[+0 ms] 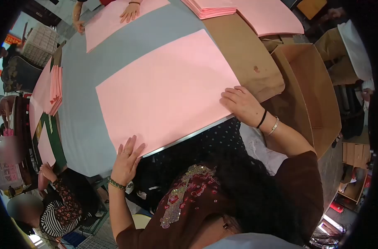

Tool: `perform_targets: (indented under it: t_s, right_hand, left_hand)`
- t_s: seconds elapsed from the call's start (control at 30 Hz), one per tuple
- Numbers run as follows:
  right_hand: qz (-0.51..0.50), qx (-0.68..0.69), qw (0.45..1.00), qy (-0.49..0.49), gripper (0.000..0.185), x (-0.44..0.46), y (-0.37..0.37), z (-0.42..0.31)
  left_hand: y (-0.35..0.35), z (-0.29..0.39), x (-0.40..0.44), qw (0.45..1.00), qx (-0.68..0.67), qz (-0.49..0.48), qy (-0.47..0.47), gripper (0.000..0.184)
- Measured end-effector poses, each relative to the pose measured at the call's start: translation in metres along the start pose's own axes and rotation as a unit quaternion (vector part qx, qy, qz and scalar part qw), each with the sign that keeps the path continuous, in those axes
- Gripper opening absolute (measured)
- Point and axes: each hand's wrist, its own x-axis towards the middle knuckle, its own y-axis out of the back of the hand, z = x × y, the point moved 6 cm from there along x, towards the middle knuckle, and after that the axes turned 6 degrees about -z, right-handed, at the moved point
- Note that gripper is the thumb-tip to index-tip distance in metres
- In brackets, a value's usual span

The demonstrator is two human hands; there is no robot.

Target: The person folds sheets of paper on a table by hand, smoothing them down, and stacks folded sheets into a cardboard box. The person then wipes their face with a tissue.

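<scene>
A large pink paper sheet [168, 87] lies flat on the grey tabletop [79, 137] in front of me, its near edge along the table's rim. My left hand [129, 155] rests on the sheet's near left corner, fingers stretched out over the paper. At the near right corner, my right hand [241, 103] lies with its fingers on the sheet and its thumb side toward the edge. Neither hand grips anything that I can see. Whether the pink layer is one sheet or several cannot be told.
Across the table another person's hand [130, 12] presses a second pink sheet [104, 27]. Folded pink stacks lie at the back [209, 9] and left [54, 89]. Brown cardboard [247, 50] and an open cardboard box [309, 83] stand right. A seated person [62, 203] works at lower left.
</scene>
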Motion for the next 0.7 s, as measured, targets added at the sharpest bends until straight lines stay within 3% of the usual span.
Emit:
perform_targets:
  t_s: [0.17,0.23,0.3,0.37,0.43,0.5,0.63,0.7]
  right_hand:
    - [0.001,0.023,1.0,-0.001,0.029,-0.011,-0.004,-0.005]
    - [-0.032,0.046,0.998,-0.032,0.025,-0.01,-0.003,-0.015]
    - [-0.02,0.036,0.999,-0.026,0.023,-0.002,0.004,-0.03]
    - [-0.074,0.05,0.994,-0.057,0.024,0.002,0.0,-0.043]
    - [-0.05,0.039,0.996,-0.062,0.023,0.011,0.004,-0.06]
    - [-0.107,0.053,0.989,-0.084,0.021,0.023,0.001,-0.073]
    - [-0.063,0.078,0.992,-0.079,0.017,0.038,0.001,-0.096]
    - [-0.074,0.09,0.991,-0.07,0.014,0.046,0.001,-0.103]
  left_hand:
    - [0.003,-0.007,-0.001,0.993,0.109,0.037,-0.022,0.052]
    - [0.016,-0.018,-0.001,0.968,0.228,0.108,-0.016,0.056]
    - [0.02,-0.033,0.003,0.958,0.257,0.129,-0.009,0.06]
    - [0.027,-0.044,0.005,0.916,0.359,0.165,0.068,0.061]
    - [0.029,-0.031,0.009,0.909,0.361,0.19,0.081,0.064]
    - [0.033,-0.005,0.009,0.914,0.289,0.259,0.117,0.066]
    - [-0.006,0.072,0.028,0.915,0.241,0.323,-0.036,0.058]
    - [-0.017,0.097,0.04,0.917,0.194,0.343,-0.06,0.05]
